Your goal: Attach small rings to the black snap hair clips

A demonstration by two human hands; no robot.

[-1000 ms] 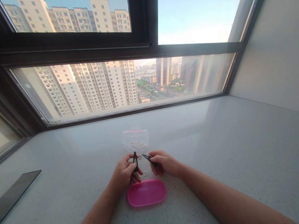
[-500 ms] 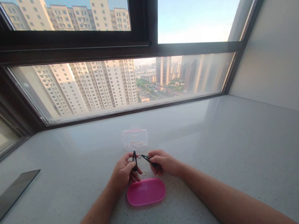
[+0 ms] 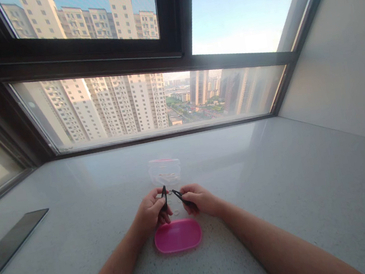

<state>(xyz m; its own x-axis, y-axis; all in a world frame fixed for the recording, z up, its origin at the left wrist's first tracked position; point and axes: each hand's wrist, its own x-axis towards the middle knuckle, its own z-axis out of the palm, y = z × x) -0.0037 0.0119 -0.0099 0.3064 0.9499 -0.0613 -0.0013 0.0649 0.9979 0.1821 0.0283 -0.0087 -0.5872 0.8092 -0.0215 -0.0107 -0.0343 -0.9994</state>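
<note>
Between thumb and fingers, my left hand grips a slim black hair clip that points up. My right hand is closed on a second black hair clip, its narrow tip tilted toward the left one. The two clips are close but apart. A small dark ring shows in the gap between them; whether anything touches it I cannot tell. Below it, a pale ring lies on the counter. Nearest to me is a shallow pink oval tray or lid, just under my left fingertips.
Beyond my hands stands a clear plastic box with a few thin things inside. A dark flat tablet-like slab lies at the left on the speckled white counter. The window frame borders the back, a wall the right.
Both hands keep nearly the same pose with the clips. The whole view has shifted very slightly; nothing has been picked up or let go.
</note>
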